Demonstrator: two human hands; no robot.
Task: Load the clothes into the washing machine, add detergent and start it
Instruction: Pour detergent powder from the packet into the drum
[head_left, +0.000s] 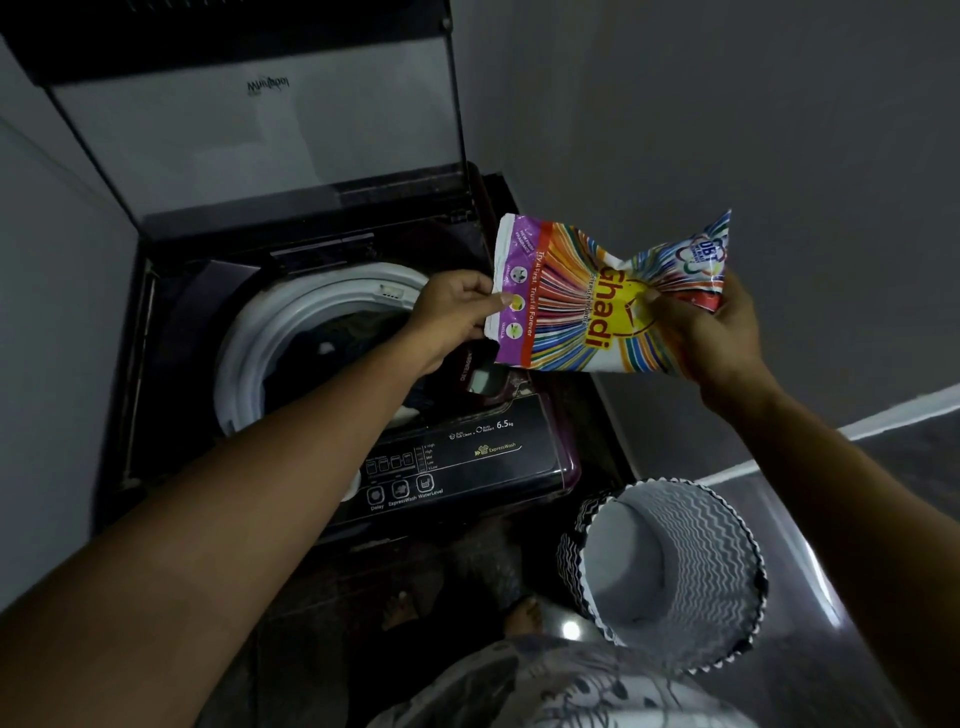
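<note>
A colourful detergent packet (587, 306) is held sideways over the right side of the top-loading washing machine (156, 322). My left hand (457, 309) pinches the packet's purple end, and my right hand (711, 332) grips its crumpled other end. The machine's lid (249, 130) stands raised. Dark clothes (332, 343) lie inside the white-rimmed drum (260, 338). The control panel (447, 467) with its buttons lies at the machine's front edge, below the packet.
A laundry basket (691, 577) with a black-and-white zigzag pattern stands on the floor to the right of the machine, with nothing seen in it. Grey walls close in on the left and behind. My feet (519, 613) stand on the dark floor in front of the machine.
</note>
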